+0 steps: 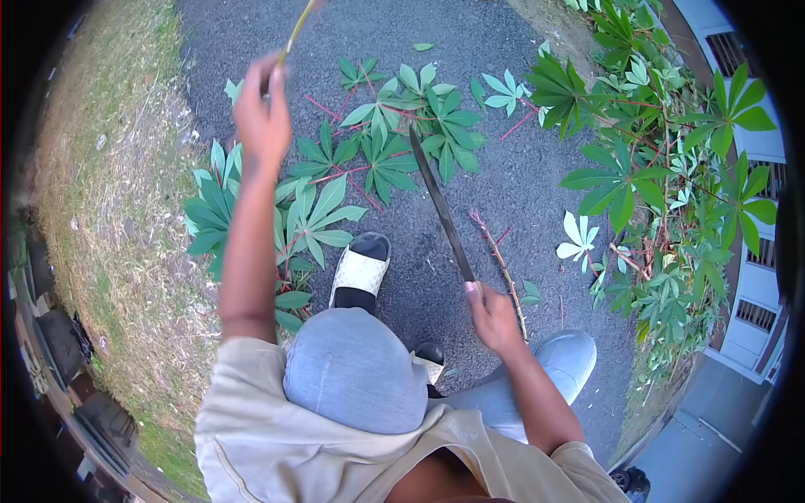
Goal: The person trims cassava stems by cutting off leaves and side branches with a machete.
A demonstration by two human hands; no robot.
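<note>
My left hand (pixel 264 113) is raised at the upper left, its fingers closed round a thin yellowish stem (pixel 298 29) that runs up out of view. Lower and to the right, my right hand (pixel 493 317) grips the handle end of a long dark blade (pixel 440 205), whose tip points up toward the cut leaves. Green palmate leaves (pixel 387 163) with red stalks lie on the asphalt between and beyond my hands. A bare brown stick (pixel 501 264) lies just right of the blade.
Leafy branches (pixel 662 184) are heaped along the right side, near a pale building wall (pixel 755 251). Dry grass (pixel 126 210) borders the asphalt (pixel 537 184) on the left. My sandalled foot (pixel 360 268) and bent knees are below the leaves.
</note>
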